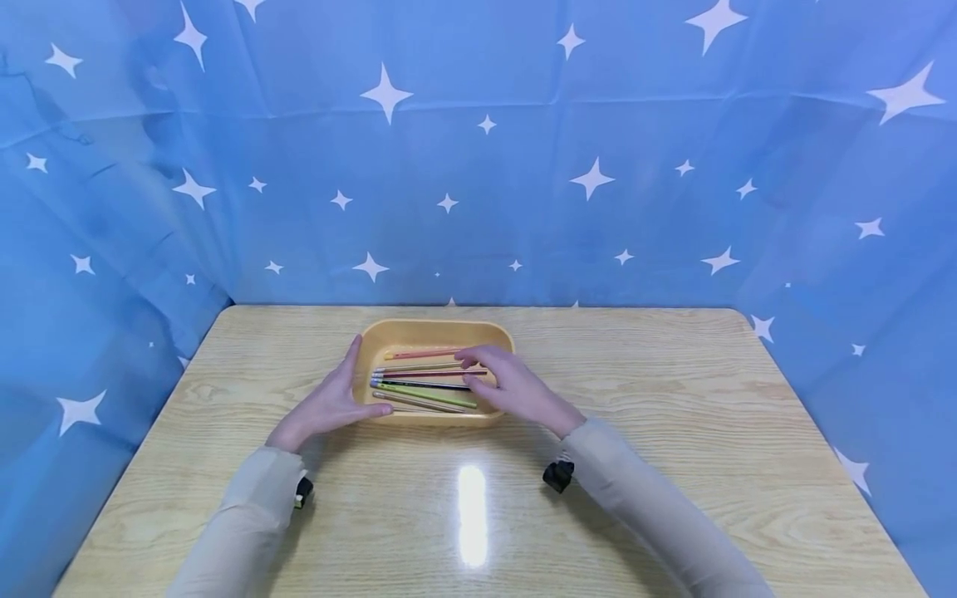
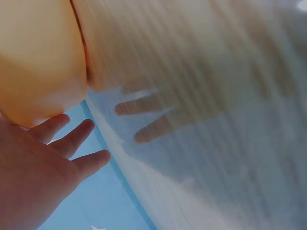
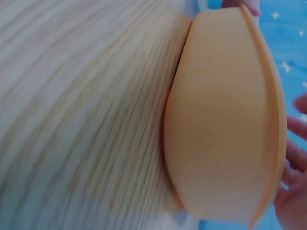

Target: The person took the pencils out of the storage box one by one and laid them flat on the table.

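While the splayed left hand (image 1: 334, 403) touches the smooth, rounded tray (image 1: 441, 419), the relaxed right hand (image 1: 519, 390) overhangs slender pencils (image 1: 422, 384).

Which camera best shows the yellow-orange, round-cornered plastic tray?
The head view: it looks down into the tray and shows nearly all its rim, plus the slim coloured pencils inside. The right wrist view shows its outer wall up close, interior hidden; the left wrist view, just a cropped outer part.

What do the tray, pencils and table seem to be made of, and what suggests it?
Tray: probably plastic, satin finish; smooth, rounded, seamless walls.
Pencils: likely painted wood, judging by slim, straight, coloured shafts.
Table: wood or wood-look laminate; grain shows, and a bright reflection suggests gloss.
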Demonstrator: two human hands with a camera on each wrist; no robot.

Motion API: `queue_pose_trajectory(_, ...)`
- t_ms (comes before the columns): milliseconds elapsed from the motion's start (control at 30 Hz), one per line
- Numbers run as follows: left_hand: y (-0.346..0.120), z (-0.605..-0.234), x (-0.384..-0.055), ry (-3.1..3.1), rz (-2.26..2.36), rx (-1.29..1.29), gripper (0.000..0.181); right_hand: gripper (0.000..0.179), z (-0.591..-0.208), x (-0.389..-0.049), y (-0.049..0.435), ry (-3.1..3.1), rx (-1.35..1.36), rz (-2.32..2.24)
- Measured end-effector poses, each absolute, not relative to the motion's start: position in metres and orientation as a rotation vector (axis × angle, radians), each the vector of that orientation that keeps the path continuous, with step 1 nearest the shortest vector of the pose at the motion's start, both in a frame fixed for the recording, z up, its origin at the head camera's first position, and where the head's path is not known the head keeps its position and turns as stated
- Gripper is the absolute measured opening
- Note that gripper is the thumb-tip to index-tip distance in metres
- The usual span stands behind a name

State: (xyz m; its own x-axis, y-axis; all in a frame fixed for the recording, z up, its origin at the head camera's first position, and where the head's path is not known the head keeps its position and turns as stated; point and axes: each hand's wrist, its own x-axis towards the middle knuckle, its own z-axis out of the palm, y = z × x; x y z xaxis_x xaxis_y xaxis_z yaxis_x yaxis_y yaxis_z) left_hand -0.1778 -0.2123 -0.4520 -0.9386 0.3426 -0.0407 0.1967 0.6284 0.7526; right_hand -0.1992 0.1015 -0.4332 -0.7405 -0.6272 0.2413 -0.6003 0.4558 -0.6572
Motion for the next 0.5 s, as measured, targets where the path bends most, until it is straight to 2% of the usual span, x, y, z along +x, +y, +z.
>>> queue_pose_trajectory(200,-0.213,-0.452,-0.180,2.661,1.212,0.423,0.129,0.026,-0.437,-0.206,0.083,2.542,-1.195,-1.164)
queue_pose_trajectory(500,-0.212,-0.453,-0.179,2.612,1.266,0.394,0.129,0.012,-0.442,-0.209,0.060,2.497,-1.124,-1.012)
